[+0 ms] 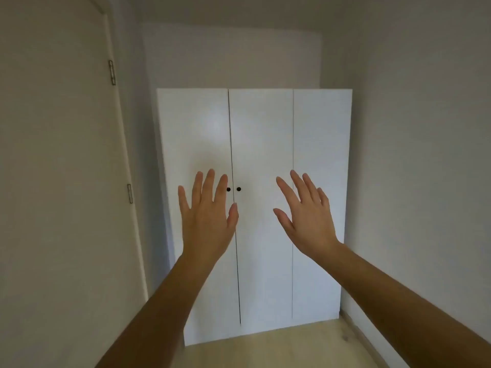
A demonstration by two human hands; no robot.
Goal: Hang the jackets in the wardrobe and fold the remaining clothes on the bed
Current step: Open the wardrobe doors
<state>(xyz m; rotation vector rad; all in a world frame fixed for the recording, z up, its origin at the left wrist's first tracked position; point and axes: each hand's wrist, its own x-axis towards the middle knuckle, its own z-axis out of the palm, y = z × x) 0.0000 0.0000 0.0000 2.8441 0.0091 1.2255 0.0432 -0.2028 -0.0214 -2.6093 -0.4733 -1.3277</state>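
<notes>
Grip: left hand (210, 219) and right hand (305, 219) spread, empty | before shut wardrobe (261, 144), near knobs (238, 189), probably to open it | jackets, bed unseen

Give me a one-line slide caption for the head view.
Left hand and right hand raised open before the closed white wardrobe.

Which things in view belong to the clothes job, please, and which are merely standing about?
For the job: wardrobe, shut; its two knobs; left hand and right hand, both empty.
Just there: room door; its hinges; wooden floor.
</notes>
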